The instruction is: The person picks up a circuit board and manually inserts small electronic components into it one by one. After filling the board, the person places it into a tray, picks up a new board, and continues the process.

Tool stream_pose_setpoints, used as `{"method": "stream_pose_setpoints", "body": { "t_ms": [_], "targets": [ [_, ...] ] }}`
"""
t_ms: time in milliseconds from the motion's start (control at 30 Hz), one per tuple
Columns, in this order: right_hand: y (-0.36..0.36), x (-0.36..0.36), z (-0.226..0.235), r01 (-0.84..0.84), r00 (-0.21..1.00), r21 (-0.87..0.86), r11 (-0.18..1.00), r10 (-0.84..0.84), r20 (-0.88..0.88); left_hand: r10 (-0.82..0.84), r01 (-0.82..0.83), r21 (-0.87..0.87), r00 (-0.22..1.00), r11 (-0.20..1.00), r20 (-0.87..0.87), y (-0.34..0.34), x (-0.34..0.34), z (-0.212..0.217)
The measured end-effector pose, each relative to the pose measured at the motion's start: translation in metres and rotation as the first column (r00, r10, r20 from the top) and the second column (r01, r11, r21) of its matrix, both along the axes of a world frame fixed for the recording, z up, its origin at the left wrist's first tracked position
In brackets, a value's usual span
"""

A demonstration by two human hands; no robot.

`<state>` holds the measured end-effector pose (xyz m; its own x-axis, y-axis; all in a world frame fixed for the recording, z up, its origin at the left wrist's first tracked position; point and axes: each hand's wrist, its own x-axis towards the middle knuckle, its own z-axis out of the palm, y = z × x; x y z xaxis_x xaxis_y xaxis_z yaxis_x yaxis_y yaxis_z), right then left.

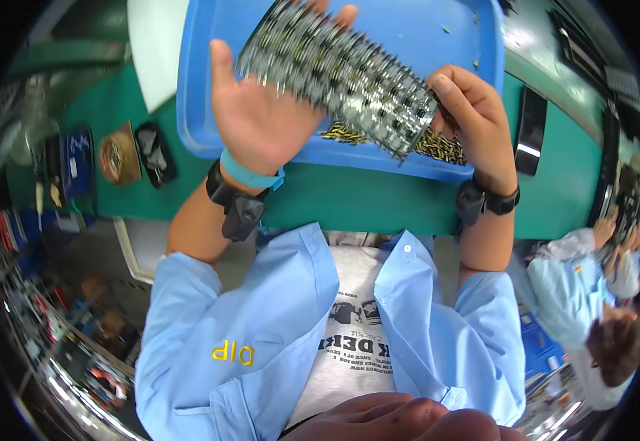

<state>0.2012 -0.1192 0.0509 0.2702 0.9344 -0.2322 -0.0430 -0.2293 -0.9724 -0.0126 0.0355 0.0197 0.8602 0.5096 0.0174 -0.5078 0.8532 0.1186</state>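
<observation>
I hold a long panel of circuit boards (342, 73), grey-green and densely studded with small parts, tilted over a blue plastic tray (423, 29). My left hand (261, 110) supports it from underneath with the palm up and fingers spread along its left side. My right hand (474, 117) grips the panel's right end between thumb and fingers. Small brass-coloured parts (441, 147) lie in the tray under the panel's right end. Both wrists carry black bands, and the left one also has a blue strap.
The tray rests on a green table (379, 198). A black flat device (531, 131) lies to the right of the tray; a tape roll (118, 156) and a black object (155, 153) lie to the left. Another person in light blue (592, 294) stands at the right.
</observation>
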Motion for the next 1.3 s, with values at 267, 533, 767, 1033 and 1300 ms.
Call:
{"method": "stream_pose_setpoints", "body": {
  "t_ms": [267,533,767,1033,1300],
  "targets": [
    [-0.005,0.017,-0.002,-0.146,0.989,0.084,0.986,0.149,-0.025,-0.116,0.137,-0.161,0.984,0.977,0.132,-0.011,0.008,-0.004],
    [0.003,-0.028,-0.016,-0.044,0.982,0.101,0.994,0.061,-0.177,-0.034,0.040,0.049,0.994,0.998,-0.101,-0.026,0.013,0.001],
    [-0.008,-0.003,0.003,-0.259,0.856,0.047,0.965,0.207,0.473,-0.133,0.132,0.073,0.991,0.989,0.012,-0.020,0.008,-0.013],
    [-0.016,-0.003,-0.024,-0.416,0.456,-0.059,0.908,0.264,0.850,-0.146,0.144,-0.028,0.979,0.989,-0.140,-0.024,0.009,-0.005],
    [-0.005,-0.003,-0.003,-0.137,0.850,0.156,0.978,0.035,0.526,-0.145,0.138,-0.051,0.971,0.989,-0.189,-0.026,0.011,-0.008]
  ]
}}
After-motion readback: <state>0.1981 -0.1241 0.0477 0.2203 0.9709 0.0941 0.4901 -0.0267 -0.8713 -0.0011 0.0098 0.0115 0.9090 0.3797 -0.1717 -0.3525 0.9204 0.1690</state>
